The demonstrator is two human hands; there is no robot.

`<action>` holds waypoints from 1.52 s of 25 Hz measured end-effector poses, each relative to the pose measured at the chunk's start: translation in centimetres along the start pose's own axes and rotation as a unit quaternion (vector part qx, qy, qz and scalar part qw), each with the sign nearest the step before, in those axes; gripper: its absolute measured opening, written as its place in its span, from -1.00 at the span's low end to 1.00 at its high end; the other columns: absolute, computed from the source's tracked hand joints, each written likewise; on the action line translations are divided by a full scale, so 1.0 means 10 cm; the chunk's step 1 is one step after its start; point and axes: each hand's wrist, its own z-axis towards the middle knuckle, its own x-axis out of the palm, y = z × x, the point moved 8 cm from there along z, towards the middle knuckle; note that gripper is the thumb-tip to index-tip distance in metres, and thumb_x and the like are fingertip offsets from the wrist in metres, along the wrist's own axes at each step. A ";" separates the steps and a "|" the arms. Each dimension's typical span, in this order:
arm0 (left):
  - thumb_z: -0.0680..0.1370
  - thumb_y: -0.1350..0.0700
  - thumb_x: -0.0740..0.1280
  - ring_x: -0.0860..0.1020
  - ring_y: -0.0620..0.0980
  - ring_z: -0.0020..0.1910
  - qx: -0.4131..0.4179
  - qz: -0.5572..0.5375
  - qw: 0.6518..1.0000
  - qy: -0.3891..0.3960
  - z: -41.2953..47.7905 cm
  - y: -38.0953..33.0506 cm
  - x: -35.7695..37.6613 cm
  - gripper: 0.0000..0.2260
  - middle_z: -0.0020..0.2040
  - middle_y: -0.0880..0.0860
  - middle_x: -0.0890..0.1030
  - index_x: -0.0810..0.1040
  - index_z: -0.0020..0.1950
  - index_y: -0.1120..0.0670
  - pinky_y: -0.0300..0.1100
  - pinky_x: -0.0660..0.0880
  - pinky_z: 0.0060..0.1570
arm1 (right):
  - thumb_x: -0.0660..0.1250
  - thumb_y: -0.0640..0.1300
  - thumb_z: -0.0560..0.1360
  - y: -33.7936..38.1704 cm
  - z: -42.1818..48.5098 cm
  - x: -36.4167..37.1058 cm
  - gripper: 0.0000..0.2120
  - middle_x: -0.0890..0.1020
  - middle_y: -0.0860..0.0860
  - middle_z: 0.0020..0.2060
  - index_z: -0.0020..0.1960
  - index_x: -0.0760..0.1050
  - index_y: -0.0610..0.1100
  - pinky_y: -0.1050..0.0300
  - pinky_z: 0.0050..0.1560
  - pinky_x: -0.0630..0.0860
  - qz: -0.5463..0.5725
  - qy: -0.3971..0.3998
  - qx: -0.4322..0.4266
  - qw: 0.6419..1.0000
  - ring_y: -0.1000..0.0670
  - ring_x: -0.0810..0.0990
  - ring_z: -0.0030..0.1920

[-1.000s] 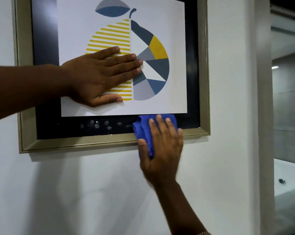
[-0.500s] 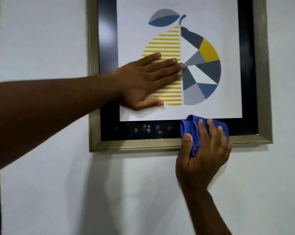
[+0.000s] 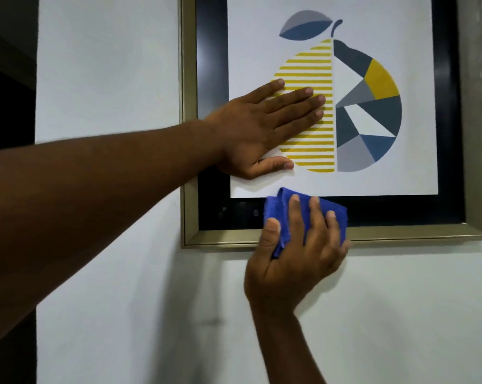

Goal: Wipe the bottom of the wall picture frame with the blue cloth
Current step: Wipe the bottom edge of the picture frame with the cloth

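Note:
A gold-edged picture frame with a black inner border and a pear print hangs on the white wall. My left hand lies flat and open on the glass over the yellow-striped half of the pear. My right hand presses a folded blue cloth against the frame's bottom rail, left of its middle. The cloth covers part of the black border and the gold rail. Small smudges show on the black border just left of the cloth.
The white wall surrounds the frame. A dark opening runs down the left edge of view, past the wall's corner.
My right hand has slid the blue cloth leftward along the bottom rail, toward the frame's lower-left corner. My view has shifted left. The left hand stays flat on the glass.

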 end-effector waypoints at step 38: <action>0.60 -0.26 -0.11 -0.07 0.11 0.62 -0.066 0.014 0.997 0.034 -0.14 -0.01 0.06 -0.31 0.63 0.16 -0.02 -0.11 0.60 0.13 0.19 0.04 0.57 | 0.08 0.31 0.55 -0.74 0.42 -0.24 -0.40 0.36 -0.06 0.48 0.47 0.31 0.00 -0.27 0.53 0.04 -0.092 0.203 -0.269 0.937 -0.09 0.21 0.52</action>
